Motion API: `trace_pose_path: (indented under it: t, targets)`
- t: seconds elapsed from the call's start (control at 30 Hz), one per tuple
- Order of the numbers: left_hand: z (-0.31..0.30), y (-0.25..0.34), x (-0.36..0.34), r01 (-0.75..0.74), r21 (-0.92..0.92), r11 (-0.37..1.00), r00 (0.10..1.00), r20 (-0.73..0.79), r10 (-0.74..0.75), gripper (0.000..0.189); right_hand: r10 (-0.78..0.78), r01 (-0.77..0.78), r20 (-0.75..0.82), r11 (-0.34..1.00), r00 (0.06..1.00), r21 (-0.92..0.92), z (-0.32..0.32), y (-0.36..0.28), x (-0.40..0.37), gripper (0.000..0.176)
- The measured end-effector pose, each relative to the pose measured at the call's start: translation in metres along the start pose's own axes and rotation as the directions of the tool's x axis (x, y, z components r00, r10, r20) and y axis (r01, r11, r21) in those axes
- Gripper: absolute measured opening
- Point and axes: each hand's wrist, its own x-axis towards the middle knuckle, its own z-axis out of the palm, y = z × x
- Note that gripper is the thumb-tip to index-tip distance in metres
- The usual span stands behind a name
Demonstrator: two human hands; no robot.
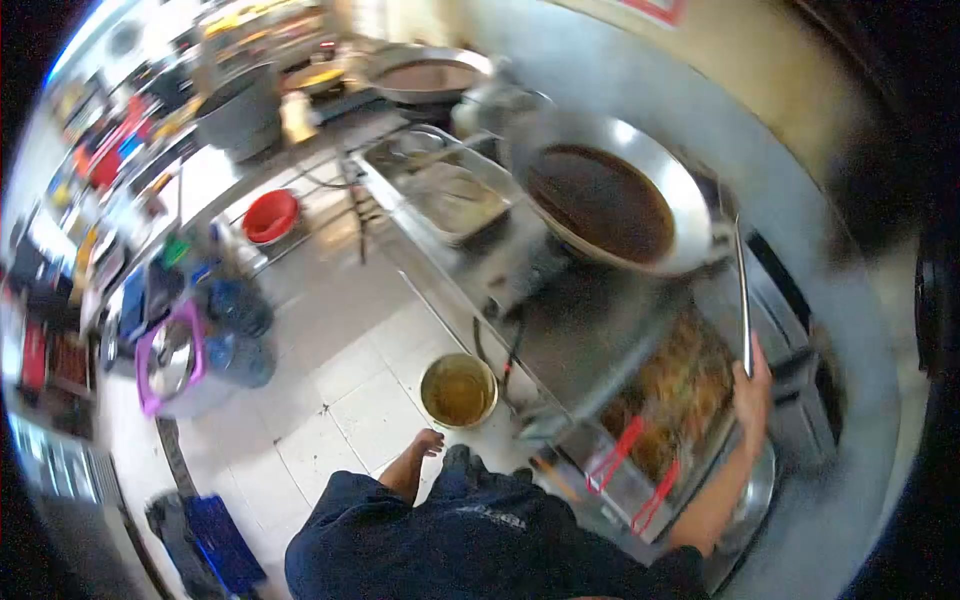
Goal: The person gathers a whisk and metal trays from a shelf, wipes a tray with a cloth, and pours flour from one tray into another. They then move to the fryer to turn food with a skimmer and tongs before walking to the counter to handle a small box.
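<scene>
My right hand [752,388] is closed around the lower end of a long metal rod-like handle [743,290]. The handle points up toward the rim of a large wok [690,200] of dark brown liquid; its working end cannot be made out. Below and left of that hand lies a tray of browned food [685,375], with two red-handled baskets [630,440] at its near end. My left hand [430,442] hangs low with its fingers curled and nothing visible in them. Just beyond it on the floor stands a round metal pot [458,390] of yellowish liquid.
A rectangular metal pan [440,190] sits left of the wok, and a second wok [425,75] stands farther back. On the left are a red bucket [270,217], a purple-rimmed tub [170,360], blue water bottles [240,330] and a dark blue object [222,540] on the tiled floor.
</scene>
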Motion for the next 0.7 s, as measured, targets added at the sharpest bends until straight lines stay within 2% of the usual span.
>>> trace_pose_path:
  t: [0.03, 0.07, 0.1, 0.13, 0.17, 0.23, 0.27, 0.3, 0.37, 0.43, 0.5, 0.63, 0.7]
  targets:
    - [-0.003, -0.007, 0.001, -0.068, -0.041, 0.997, 0.997, 0.019, 0.068, 0.031, -0.184, 0.175, -0.033, 0.969, 0.982, -0.175, 0.005, 0.003, 0.017, 0.048]
    - [-0.004, -0.005, -0.006, -0.043, -0.121, 0.992, 0.999, -0.027, 0.040, 0.025, -0.237, 0.229, -0.028, 0.960, 0.971, -0.162, 0.008, -0.012, 0.033, 0.048]
    - [-0.004, -0.006, -0.011, -0.017, -0.193, 0.981, 0.998, -0.063, 0.005, 0.020, -0.103, 0.126, 0.125, 0.972, 0.987, -0.199, 0.007, -0.026, 0.044, 0.049]
    - [-0.003, -0.009, -0.013, -0.005, -0.143, 0.990, 0.992, -0.128, -0.013, 0.021, 0.048, 0.023, 0.265, 0.966, 0.963, -0.259, 0.008, -0.039, 0.053, 0.051]
    - [-0.002, -0.012, -0.014, 0.015, -0.091, 0.996, 0.981, -0.191, -0.032, 0.022, 0.013, 0.057, 0.269, 0.966, 0.963, -0.251, 0.014, -0.059, 0.059, 0.051]
    - [-0.006, -0.021, -0.027, 0.022, -0.127, 0.992, 0.974, -0.220, -0.050, 0.024, 0.094, 0.029, 0.357, 0.945, 0.929, -0.325, 0.028, -0.106, 0.060, 0.049]
    - [-0.008, -0.028, -0.033, 0.053, -0.132, 0.990, 0.967, -0.239, -0.084, 0.025, -0.036, 0.162, 0.343, 0.924, 0.938, -0.346, 0.044, -0.099, 0.068, 0.050]
    - [-0.013, -0.036, -0.034, 0.047, -0.148, 0.988, 0.965, -0.247, -0.083, 0.025, -0.053, 0.179, 0.350, 0.924, 0.935, -0.338, 0.056, -0.098, 0.075, 0.050]
    - [-0.020, -0.057, -0.037, 0.093, -0.170, 0.981, 0.955, -0.263, -0.136, 0.027, 0.079, 0.086, 0.361, 0.904, 0.929, -0.420, 0.071, -0.125, 0.075, 0.050]
    - [-0.028, -0.076, -0.050, 0.060, -0.218, 0.974, 0.952, -0.282, -0.121, 0.024, 0.098, 0.060, 0.346, 0.906, 0.933, -0.419, 0.081, -0.139, 0.071, 0.049]
    - [-0.047, -0.098, -0.044, 0.101, -0.285, 0.953, 0.970, -0.185, -0.158, 0.022, 0.051, 0.085, 0.299, 0.901, 0.953, -0.425, 0.103, -0.135, 0.080, 0.049]
    - [-0.065, -0.107, -0.076, 0.124, -0.259, 0.958, 0.919, -0.335, -0.209, 0.022, -0.013, 0.151, 0.322, 0.901, 0.947, -0.407, 0.134, -0.132, 0.096, 0.049]
    - [-0.076, -0.117, -0.084, 0.094, -0.295, 0.951, 0.937, -0.296, -0.184, 0.023, -0.078, 0.180, 0.297, 0.925, 0.952, -0.334, 0.138, -0.148, 0.091, 0.045]
